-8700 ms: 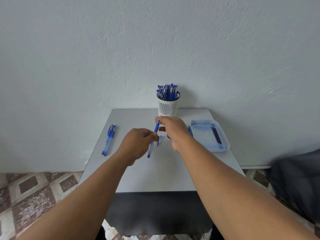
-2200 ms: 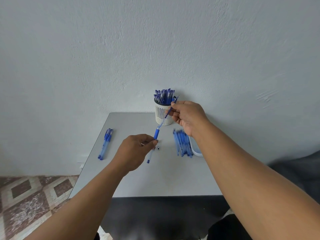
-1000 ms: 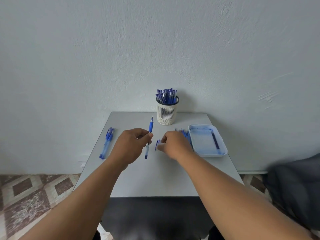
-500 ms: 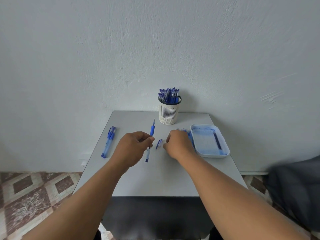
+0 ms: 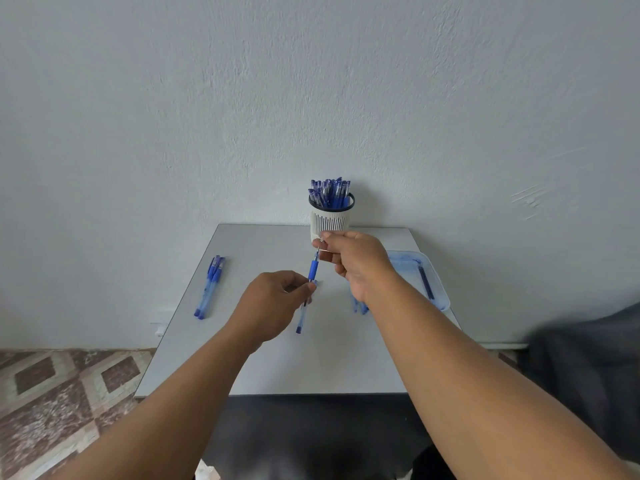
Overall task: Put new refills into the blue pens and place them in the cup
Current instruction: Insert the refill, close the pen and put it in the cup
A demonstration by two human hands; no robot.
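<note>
My left hand (image 5: 273,304) pinches a blue pen (image 5: 307,295) at mid-barrel, tilted, with its tip end pointing up toward the cup. At the pen's tip end my right hand (image 5: 353,259) pinches a small metal tip piece. A white slotted cup (image 5: 329,223) with a dark rim stands at the table's back edge, holding several blue pens. Two more blue pens (image 5: 209,286) lie at the table's left side. A bundle of blue refills (image 5: 360,308) lies mostly hidden under my right wrist.
A pale blue tray (image 5: 437,289) at the table's right holds one dark refill (image 5: 426,282). The grey table (image 5: 311,362) stands against a white wall. Patterned floor tiles show at the lower left, and a dark cloth at the right edge.
My right hand has risen from the table beside the refills up to the pen's tip end. The left hand has kept hold of the pen, tilting it slightly.
</note>
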